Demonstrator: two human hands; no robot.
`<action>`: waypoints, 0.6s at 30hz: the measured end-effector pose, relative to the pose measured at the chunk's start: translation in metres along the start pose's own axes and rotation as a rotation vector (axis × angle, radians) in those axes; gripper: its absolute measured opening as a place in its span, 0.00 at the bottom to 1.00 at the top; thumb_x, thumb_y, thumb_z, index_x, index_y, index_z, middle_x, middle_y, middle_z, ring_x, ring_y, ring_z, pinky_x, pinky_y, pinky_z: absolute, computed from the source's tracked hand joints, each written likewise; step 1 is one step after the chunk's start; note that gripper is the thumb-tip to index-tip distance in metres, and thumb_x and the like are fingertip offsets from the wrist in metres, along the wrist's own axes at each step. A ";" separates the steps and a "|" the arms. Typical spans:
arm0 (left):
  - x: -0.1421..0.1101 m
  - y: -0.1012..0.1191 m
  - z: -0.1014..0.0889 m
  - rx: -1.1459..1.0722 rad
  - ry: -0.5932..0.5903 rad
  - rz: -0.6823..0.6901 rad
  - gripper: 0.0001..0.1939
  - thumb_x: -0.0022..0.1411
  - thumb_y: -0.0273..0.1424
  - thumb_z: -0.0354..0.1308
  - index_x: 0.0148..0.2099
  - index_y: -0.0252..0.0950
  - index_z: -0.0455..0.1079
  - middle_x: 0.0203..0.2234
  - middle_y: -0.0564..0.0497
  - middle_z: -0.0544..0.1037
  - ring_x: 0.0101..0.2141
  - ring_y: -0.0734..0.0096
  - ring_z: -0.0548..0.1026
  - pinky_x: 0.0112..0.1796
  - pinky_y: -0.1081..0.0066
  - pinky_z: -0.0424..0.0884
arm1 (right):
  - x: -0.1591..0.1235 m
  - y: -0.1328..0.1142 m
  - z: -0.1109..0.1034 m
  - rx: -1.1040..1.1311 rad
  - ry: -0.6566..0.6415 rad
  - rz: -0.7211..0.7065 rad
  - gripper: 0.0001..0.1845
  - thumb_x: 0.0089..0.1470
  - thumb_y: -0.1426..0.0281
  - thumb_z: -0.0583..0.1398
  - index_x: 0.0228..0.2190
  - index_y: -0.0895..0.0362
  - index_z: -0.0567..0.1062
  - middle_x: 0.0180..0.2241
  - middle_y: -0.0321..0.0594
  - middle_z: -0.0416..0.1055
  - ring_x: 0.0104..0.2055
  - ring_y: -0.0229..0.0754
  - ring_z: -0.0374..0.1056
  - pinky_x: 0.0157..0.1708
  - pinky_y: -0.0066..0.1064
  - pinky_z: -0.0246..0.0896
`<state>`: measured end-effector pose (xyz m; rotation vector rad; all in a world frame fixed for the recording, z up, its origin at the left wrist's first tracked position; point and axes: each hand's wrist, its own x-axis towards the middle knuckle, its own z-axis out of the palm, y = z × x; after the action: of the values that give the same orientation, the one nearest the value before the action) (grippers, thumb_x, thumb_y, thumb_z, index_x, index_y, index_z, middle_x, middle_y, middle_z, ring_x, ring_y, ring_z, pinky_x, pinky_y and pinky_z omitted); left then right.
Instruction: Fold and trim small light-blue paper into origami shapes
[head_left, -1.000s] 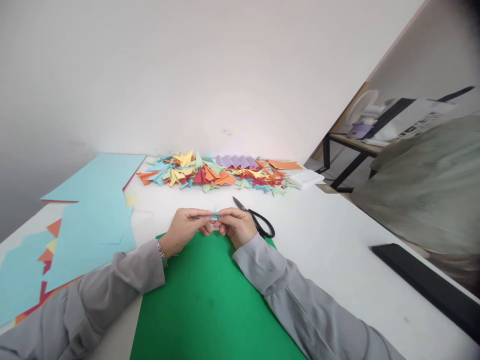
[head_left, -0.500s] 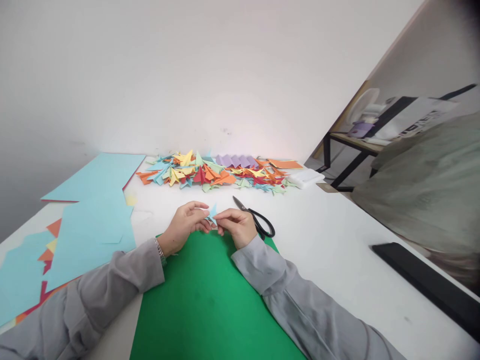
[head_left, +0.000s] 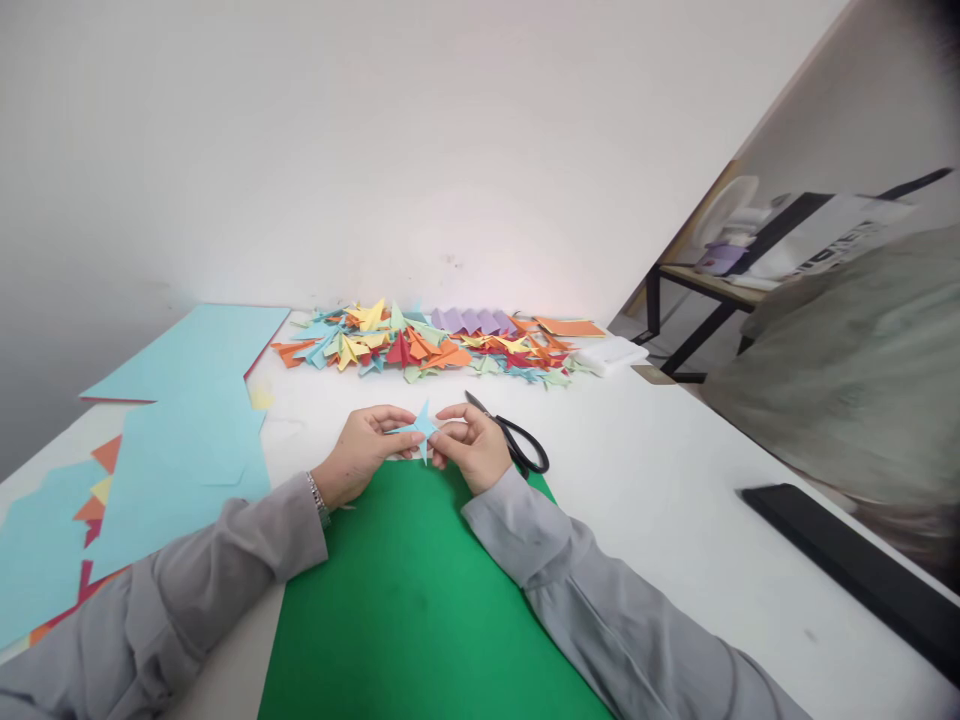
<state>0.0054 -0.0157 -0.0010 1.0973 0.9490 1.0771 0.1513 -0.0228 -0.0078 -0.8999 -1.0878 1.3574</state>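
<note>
Swinging round from its tilted pose of half a second ago, the light-blue paper star (head_left: 423, 425) is now turning its flat face toward the camera, and the fingers of both hands are sitting differently around it. Its long axis is running nearly upright in view: the top tip is pointing away from the person, toward the wall, and leaning slightly right, while the bottom tip is pointing back toward the person. Another slim tip is pointing left, and the right-hand one is partly hiding behind fingers.

The left hand (head_left: 360, 450) is pinching the star's left side between thumb and fingers; the right hand (head_left: 480, 450) is pinching its right side likewise. Both hands are keeping near each other but apart, with the star between them, just over the far edge of the green sheet (head_left: 420, 600).

Scissors (head_left: 496, 419) are lying just beside the right hand, their blades pointing left and away from the person. Beyond, a pile of folded paper pieces (head_left: 420, 350) is spreading along the wall, and light-blue sheets (head_left: 187, 450) are lying to the left on the white table (head_left: 637, 500).
</note>
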 end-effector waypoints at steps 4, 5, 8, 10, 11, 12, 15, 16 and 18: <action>0.000 0.000 0.000 -0.008 0.008 -0.011 0.20 0.34 0.29 0.69 0.32 0.29 0.68 0.19 0.54 0.74 0.19 0.79 0.71 0.24 0.76 0.69 | 0.002 0.004 -0.002 -0.015 -0.016 0.042 0.15 0.28 0.69 0.68 0.20 0.59 0.69 0.10 0.32 0.69 0.11 0.33 0.63 0.12 0.22 0.58; -0.001 0.000 -0.001 -0.007 0.011 -0.017 0.20 0.34 0.29 0.69 0.31 0.29 0.68 0.18 0.54 0.74 0.19 0.78 0.71 0.24 0.76 0.69 | 0.002 0.004 -0.003 -0.017 -0.021 0.044 0.14 0.28 0.69 0.68 0.19 0.59 0.69 0.10 0.33 0.69 0.11 0.33 0.63 0.12 0.23 0.58; -0.001 0.000 -0.001 0.000 0.020 -0.024 0.20 0.33 0.29 0.69 0.31 0.29 0.68 0.17 0.55 0.73 0.18 0.78 0.71 0.24 0.76 0.69 | 0.002 0.004 -0.004 -0.014 -0.041 0.033 0.13 0.29 0.68 0.68 0.18 0.59 0.70 0.11 0.34 0.69 0.12 0.35 0.64 0.13 0.24 0.60; -0.001 0.000 -0.001 0.013 0.014 -0.013 0.20 0.34 0.29 0.69 0.31 0.29 0.68 0.17 0.55 0.73 0.18 0.78 0.71 0.24 0.75 0.69 | 0.001 0.002 -0.005 -0.025 -0.059 0.024 0.12 0.30 0.68 0.68 0.18 0.59 0.70 0.11 0.34 0.70 0.13 0.35 0.65 0.14 0.25 0.61; -0.001 -0.001 -0.001 0.020 0.013 -0.006 0.19 0.34 0.29 0.69 0.31 0.29 0.68 0.17 0.55 0.73 0.18 0.77 0.71 0.23 0.75 0.69 | 0.000 0.002 -0.006 -0.030 -0.073 0.020 0.12 0.31 0.68 0.68 0.19 0.59 0.70 0.12 0.34 0.70 0.13 0.35 0.65 0.14 0.25 0.61; 0.000 -0.001 -0.002 0.025 0.012 0.000 0.19 0.34 0.29 0.69 0.31 0.29 0.68 0.17 0.55 0.73 0.18 0.77 0.71 0.23 0.75 0.69 | 0.000 0.001 -0.006 -0.033 -0.086 0.016 0.13 0.31 0.67 0.67 0.19 0.59 0.70 0.13 0.34 0.71 0.14 0.35 0.66 0.15 0.26 0.62; 0.000 -0.003 -0.002 0.028 0.017 0.010 0.19 0.35 0.29 0.69 0.31 0.29 0.68 0.16 0.55 0.73 0.18 0.77 0.71 0.23 0.75 0.69 | 0.000 0.001 -0.006 -0.052 -0.099 0.015 0.14 0.34 0.64 0.67 0.21 0.59 0.71 0.15 0.35 0.71 0.15 0.35 0.66 0.16 0.26 0.63; 0.000 -0.003 -0.003 0.032 0.015 0.019 0.18 0.35 0.30 0.68 0.31 0.29 0.68 0.17 0.55 0.73 0.18 0.77 0.71 0.23 0.75 0.69 | 0.000 0.002 -0.006 -0.068 -0.092 0.019 0.14 0.34 0.63 0.67 0.21 0.59 0.71 0.14 0.34 0.71 0.14 0.35 0.66 0.15 0.26 0.62; 0.000 -0.004 -0.003 0.051 0.006 0.041 0.18 0.36 0.30 0.68 0.31 0.29 0.68 0.17 0.54 0.73 0.18 0.77 0.71 0.23 0.74 0.69 | 0.000 0.003 -0.005 -0.103 -0.078 0.031 0.16 0.33 0.61 0.67 0.18 0.60 0.70 0.12 0.34 0.69 0.13 0.33 0.64 0.14 0.24 0.60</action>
<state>0.0037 -0.0153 -0.0050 1.1602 0.9670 1.0946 0.1553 -0.0217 -0.0119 -0.9485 -1.2174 1.3823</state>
